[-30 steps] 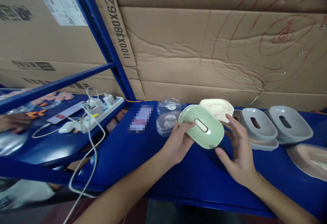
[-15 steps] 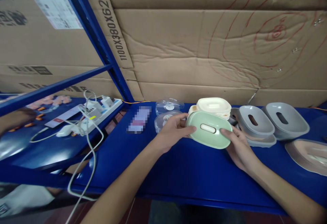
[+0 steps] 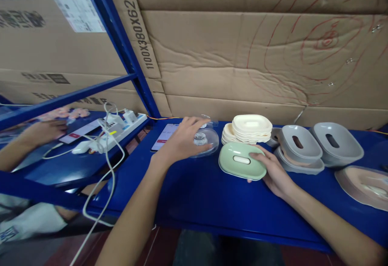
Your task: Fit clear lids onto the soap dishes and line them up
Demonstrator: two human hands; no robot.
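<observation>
A light green soap dish (image 3: 254, 173) with an oval slot is in my right hand (image 3: 275, 175). The thumb lies on its top and the fingers reach underneath. My left hand (image 3: 178, 142) is open over a clear plastic lid (image 3: 212, 138) with a round label, fingers spread; whether they touch it I cannot tell. Part of another clear lid shows behind that hand. Just beyond the green dish is a stack of cream slotted trays (image 3: 251, 124).
Grey slotted dishes (image 3: 303, 144) stand at the right, near a clear-covered pinkish piece (image 3: 363, 185). A phone (image 3: 162, 138) lies left of my left hand. Past the blue post (image 3: 121, 35) are a power strip (image 3: 121, 132), loose white cables and another person's hand (image 3: 45, 132).
My left hand has let go of the green soap dish and moved left to the clear lids. The right hand keeps the dish, now slightly lower and further left.
</observation>
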